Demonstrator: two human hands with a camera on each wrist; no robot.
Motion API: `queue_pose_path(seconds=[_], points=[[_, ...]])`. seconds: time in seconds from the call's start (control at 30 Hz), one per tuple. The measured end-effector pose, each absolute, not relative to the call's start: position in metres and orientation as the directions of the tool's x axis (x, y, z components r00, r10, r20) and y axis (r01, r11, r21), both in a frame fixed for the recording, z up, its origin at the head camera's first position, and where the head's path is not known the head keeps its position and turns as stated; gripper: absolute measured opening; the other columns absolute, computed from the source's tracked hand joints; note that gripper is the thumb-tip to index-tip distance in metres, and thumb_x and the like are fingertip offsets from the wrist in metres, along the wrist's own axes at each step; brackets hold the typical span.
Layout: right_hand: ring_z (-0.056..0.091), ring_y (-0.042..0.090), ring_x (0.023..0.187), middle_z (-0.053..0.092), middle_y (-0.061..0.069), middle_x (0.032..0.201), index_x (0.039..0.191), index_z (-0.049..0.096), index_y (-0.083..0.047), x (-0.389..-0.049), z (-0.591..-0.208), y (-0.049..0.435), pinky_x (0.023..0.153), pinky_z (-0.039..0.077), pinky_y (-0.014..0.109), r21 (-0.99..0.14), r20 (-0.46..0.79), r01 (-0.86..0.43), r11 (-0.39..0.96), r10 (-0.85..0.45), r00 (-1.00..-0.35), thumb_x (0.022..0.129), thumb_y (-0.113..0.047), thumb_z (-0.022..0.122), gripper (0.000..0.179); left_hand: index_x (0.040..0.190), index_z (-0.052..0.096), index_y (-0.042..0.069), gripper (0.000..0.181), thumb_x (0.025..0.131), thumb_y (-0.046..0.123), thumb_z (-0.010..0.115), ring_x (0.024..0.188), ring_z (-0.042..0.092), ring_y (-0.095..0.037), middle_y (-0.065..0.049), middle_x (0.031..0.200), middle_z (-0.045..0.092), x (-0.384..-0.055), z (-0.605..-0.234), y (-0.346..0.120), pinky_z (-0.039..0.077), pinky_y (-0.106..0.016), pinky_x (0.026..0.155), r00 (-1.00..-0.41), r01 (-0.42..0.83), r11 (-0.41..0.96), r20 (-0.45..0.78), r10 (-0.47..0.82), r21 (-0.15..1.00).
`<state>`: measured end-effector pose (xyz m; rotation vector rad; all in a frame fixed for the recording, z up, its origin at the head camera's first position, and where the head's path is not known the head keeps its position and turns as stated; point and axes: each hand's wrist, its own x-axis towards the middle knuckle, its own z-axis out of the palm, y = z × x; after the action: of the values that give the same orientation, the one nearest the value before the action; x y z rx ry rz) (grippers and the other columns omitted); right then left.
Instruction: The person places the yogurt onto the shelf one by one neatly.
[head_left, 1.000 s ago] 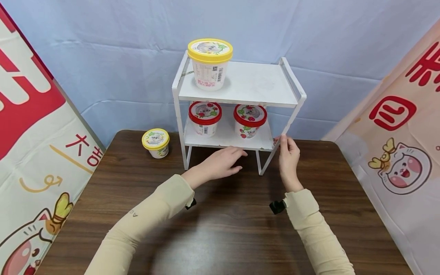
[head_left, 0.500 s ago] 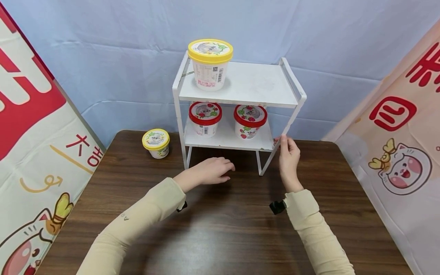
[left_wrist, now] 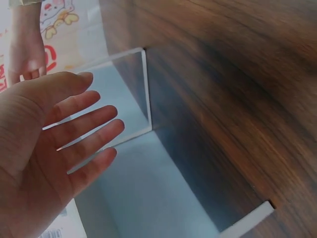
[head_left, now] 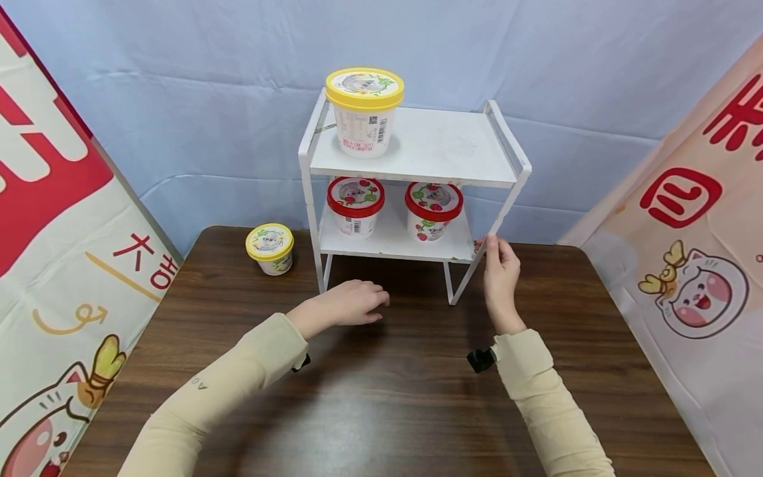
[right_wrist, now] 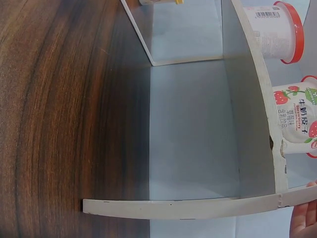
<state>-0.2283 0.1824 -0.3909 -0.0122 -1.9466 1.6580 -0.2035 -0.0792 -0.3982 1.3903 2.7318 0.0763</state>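
A white two-tier rack (head_left: 453, 149) stands at the back of the table. My right hand (head_left: 502, 278) grips its front right leg beside the lower shelf; only some fingers (right_wrist: 302, 220) show in the right wrist view. In front of the rack and below the lower shelf, my left hand (head_left: 346, 303) hovers with relaxed fingers and holds nothing. The left wrist view shows that palm (left_wrist: 37, 163) bare. A yellow-lidded tub (head_left: 365, 122) sits at the left of the top shelf. Two red-lidded tubs (head_left: 356, 215) stand on the lower shelf, the right one (right_wrist: 292, 119) printed with strawberries.
Another yellow-lidded tub (head_left: 271, 250) stands on the brown wooden table (head_left: 405, 411), left of the rack. A blue cloth (head_left: 584, 79) hangs behind, with printed banners (head_left: 685, 218) at both sides.
My left hand has drawn back to the left and toward me, away from the lower shelf's front edge. The right hand, rack and tubs stay in place.
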Motion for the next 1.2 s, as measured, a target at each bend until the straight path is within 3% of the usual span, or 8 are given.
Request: queue_pose_path(seconds=[0.2,0.5,0.9,1.2], points=[[0.048,0.012,0.076,0.058,0.02,0.087,0.094,0.061,0.01,-0.228,-0.391,0.183,0.068,0.038,0.021,-0.907,0.416,-0.355,0.225,0.36,-0.835,0.096,-0.031,0.046,0.044,0.105,0.062,0.009,0.024,0.086,0.024,0.063,0.089,0.06,-0.017,-0.002,0.097,0.062,-0.201,-0.406,-0.091,0.049,-0.032,0.077,-0.601,0.793,0.601,-0.04,0.799,0.099],[0.049,0.013,0.079,0.059,0.013,0.085,0.093,0.061,0.009,-0.229,-0.391,0.182,0.07,0.039,0.021,-0.908,0.415,-0.356,0.22,0.369,-0.832,0.095,-0.031,0.047,0.043,0.104,0.061,0.009,0.023,0.086,0.022,0.063,0.091,0.06,-0.018,-0.005,0.099,0.064,-0.198,-0.413,-0.106,0.049,-0.033,0.078,-0.622,0.77,0.617,-0.027,0.783,0.163],[0.047,0.027,0.081,0.055,0.029,0.091,0.095,0.058,0.015,-0.214,-0.373,0.174,0.071,0.038,0.021,-0.911,0.406,-0.353,0.212,0.322,-0.855,0.097,-0.02,0.044,0.037,0.108,0.06,0.008,0.026,0.086,0.021,0.062,0.092,0.06,-0.018,-0.004,0.099,0.062,-0.189,-0.422,-0.122,0.049,-0.034,0.078,-0.663,0.731,0.644,0.012,0.749,0.224],[0.046,0.033,0.085,0.055,0.031,0.093,0.097,0.057,0.016,-0.208,-0.365,0.171,0.072,0.038,0.02,-0.913,0.4,-0.341,0.224,0.322,-0.858,0.098,-0.019,0.043,0.038,0.111,0.058,0.007,0.027,0.087,0.021,0.061,0.094,0.059,-0.018,-0.004,0.105,0.061,-0.185,-0.424,-0.133,0.049,-0.035,0.08,-0.714,0.677,0.676,0.036,0.7,0.291]])
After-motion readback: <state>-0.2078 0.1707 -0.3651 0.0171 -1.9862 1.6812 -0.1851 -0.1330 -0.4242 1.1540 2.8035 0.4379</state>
